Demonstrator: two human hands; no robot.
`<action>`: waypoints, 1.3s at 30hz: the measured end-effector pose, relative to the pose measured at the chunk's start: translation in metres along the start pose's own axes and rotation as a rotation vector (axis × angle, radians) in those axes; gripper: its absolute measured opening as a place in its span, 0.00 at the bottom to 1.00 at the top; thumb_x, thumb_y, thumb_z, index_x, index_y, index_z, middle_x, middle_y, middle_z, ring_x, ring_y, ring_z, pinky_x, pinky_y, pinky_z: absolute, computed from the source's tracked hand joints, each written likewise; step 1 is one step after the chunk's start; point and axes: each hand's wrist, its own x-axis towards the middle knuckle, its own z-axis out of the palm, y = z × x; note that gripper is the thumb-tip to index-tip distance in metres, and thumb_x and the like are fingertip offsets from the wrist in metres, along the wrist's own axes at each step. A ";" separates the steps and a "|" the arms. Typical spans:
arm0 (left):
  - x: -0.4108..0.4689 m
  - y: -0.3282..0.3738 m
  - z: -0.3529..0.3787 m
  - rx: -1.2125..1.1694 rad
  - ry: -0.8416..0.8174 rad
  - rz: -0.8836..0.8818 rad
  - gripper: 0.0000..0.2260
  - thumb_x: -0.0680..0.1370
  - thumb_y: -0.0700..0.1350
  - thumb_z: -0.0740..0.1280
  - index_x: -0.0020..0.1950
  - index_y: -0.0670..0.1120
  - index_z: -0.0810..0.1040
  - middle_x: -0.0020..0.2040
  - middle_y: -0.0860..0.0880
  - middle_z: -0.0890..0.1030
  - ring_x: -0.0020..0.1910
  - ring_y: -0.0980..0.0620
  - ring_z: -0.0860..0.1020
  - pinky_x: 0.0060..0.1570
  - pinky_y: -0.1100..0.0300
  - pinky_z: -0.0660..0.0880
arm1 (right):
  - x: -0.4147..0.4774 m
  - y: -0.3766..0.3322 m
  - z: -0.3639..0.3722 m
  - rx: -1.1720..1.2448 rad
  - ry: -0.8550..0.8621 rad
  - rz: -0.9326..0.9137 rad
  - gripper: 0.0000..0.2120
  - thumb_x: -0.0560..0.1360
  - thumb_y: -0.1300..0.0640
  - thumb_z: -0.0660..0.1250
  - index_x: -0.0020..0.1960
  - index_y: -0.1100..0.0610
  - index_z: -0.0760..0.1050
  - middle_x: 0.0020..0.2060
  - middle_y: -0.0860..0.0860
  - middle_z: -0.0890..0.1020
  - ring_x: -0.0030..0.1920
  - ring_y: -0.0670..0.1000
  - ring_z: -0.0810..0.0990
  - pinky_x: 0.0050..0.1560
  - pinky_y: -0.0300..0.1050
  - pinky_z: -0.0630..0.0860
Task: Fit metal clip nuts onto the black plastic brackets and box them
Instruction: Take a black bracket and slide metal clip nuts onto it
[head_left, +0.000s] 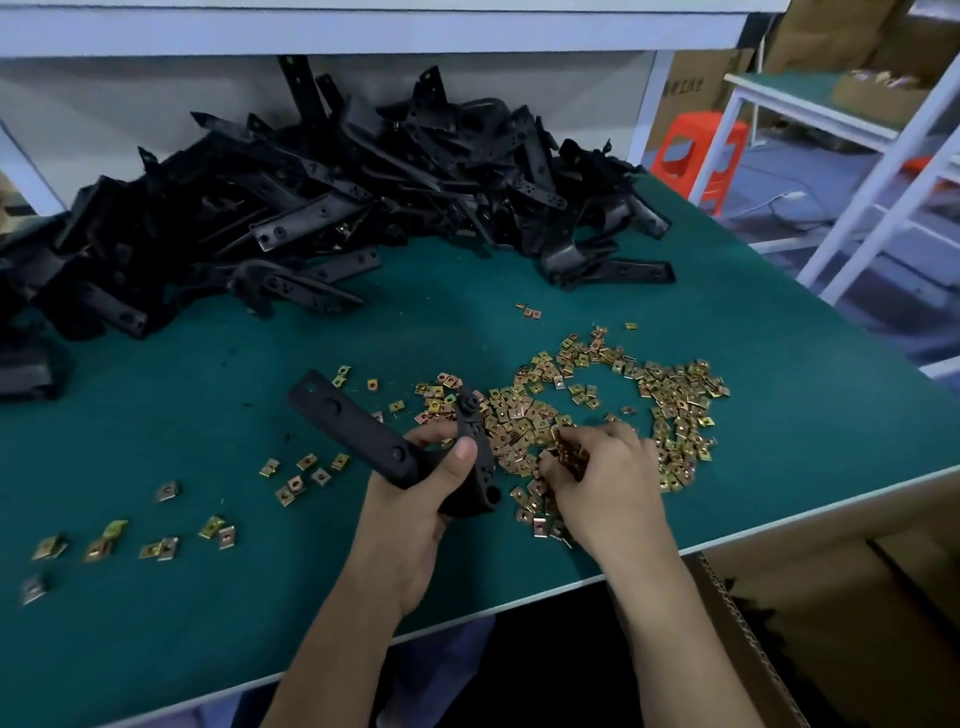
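Left hand (415, 499) grips a black bracket (358, 431) above the green tabletop (779, 338); right hand (608, 483) curls its fingers around clip nuts (670, 410) scattered just beside it; a heap of brackets (311, 208) lies behind; a cardboard box (831, 623) sits lower right.

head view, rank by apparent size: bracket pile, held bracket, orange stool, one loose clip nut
1. bracket pile
2. held bracket
3. orange stool (farther off, so 2 and 3 are unsure)
4. loose clip nut
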 end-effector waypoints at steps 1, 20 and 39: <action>0.000 0.000 -0.002 -0.007 -0.011 -0.003 0.09 0.63 0.47 0.78 0.42 0.52 0.86 0.46 0.45 0.87 0.42 0.49 0.85 0.37 0.58 0.81 | 0.001 0.001 -0.001 0.019 -0.001 -0.002 0.21 0.75 0.46 0.73 0.66 0.51 0.79 0.61 0.51 0.77 0.63 0.54 0.68 0.65 0.47 0.65; 0.007 -0.002 -0.008 -0.042 -0.076 -0.041 0.13 0.62 0.50 0.80 0.45 0.52 0.86 0.48 0.47 0.87 0.46 0.52 0.85 0.41 0.61 0.80 | 0.009 0.000 0.002 0.426 0.097 -0.028 0.15 0.77 0.66 0.68 0.55 0.47 0.81 0.48 0.45 0.83 0.48 0.45 0.81 0.51 0.40 0.78; 0.006 -0.003 -0.009 -0.081 -0.140 -0.017 0.12 0.66 0.48 0.78 0.46 0.47 0.86 0.48 0.44 0.86 0.46 0.49 0.84 0.42 0.58 0.80 | -0.017 -0.026 0.005 1.237 -0.244 -0.031 0.12 0.79 0.65 0.67 0.49 0.49 0.85 0.39 0.48 0.85 0.44 0.46 0.82 0.47 0.35 0.78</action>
